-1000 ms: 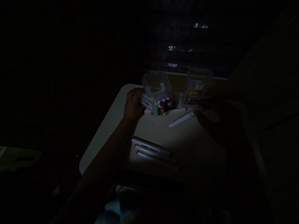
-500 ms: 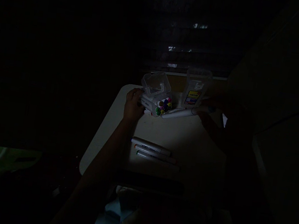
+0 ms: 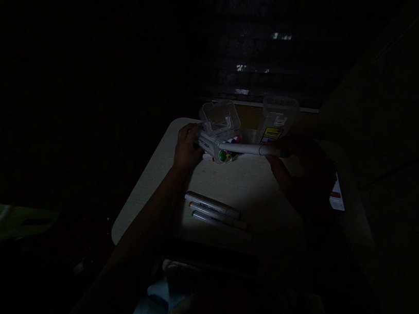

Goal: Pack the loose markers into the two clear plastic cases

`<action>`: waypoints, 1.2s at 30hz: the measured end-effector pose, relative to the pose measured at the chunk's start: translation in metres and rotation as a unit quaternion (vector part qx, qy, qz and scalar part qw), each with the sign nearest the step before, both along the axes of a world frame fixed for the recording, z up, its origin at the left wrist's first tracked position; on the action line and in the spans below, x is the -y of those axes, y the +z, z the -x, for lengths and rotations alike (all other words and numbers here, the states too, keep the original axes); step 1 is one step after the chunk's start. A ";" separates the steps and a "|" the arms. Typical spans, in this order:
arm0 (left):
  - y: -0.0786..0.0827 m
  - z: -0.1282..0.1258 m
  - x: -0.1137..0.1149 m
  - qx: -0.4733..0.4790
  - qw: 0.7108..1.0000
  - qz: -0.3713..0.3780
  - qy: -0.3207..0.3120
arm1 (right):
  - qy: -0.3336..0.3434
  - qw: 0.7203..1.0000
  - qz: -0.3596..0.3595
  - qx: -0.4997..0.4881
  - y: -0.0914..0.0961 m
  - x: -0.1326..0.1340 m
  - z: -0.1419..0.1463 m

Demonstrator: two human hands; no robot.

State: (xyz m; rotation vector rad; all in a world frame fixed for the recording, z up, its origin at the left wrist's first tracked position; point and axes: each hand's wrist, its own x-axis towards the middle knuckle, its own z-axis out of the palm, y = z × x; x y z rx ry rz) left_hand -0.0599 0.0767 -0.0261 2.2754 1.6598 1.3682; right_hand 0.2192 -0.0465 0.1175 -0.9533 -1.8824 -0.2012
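On the white table (image 3: 155,180), a clear plastic case (image 3: 206,144) lies on its side with its lid (image 3: 221,117) raised. Several markers with coloured ends (image 3: 225,156) fill its mouth. My left hand (image 3: 187,146) is wrapped around the case's left end. A white marker (image 3: 242,148) is pinched between the thumb and fingers of my right hand (image 3: 301,170), its far end just in front of the case's opening. Whether that end touches the case I cannot tell. Deep shadow hides much of my right hand.
Three loose markers (image 3: 217,214) lie side by side nearer to me. Behind, a second clear container (image 3: 276,122) with a yellow and blue label stands upright. A white card or paper (image 3: 337,193) shows at the right. A green thing (image 3: 0,226) is at the lower left.
My right hand has brought the marker left and slightly up, so it now crosses in front of the case's opening. The left hand still holds the case in place.
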 end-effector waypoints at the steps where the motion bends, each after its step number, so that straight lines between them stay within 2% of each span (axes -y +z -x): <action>1: 0.000 0.000 0.000 0.002 1.000 0.001 0.000 | 0.005 1.000 0.007 0.003 -0.001 0.000 0.001; 11: 0.001 0.000 0.000 -0.003 1.000 -0.005 0.001 | -0.008 0.998 0.061 0.034 -0.010 -0.003 0.010; 18: 0.000 0.000 0.000 -0.006 1.000 -0.001 0.001 | 0.003 0.999 0.037 0.035 -0.009 -0.003 0.010; 26: -0.002 0.001 -0.001 -0.011 1.000 -0.009 0.002 | 0.060 0.998 -0.012 0.017 -0.011 -0.007 0.010; 36: -0.002 0.000 0.000 0.003 1.000 0.003 0.005 | 0.071 0.997 0.008 0.019 -0.011 -0.007 0.010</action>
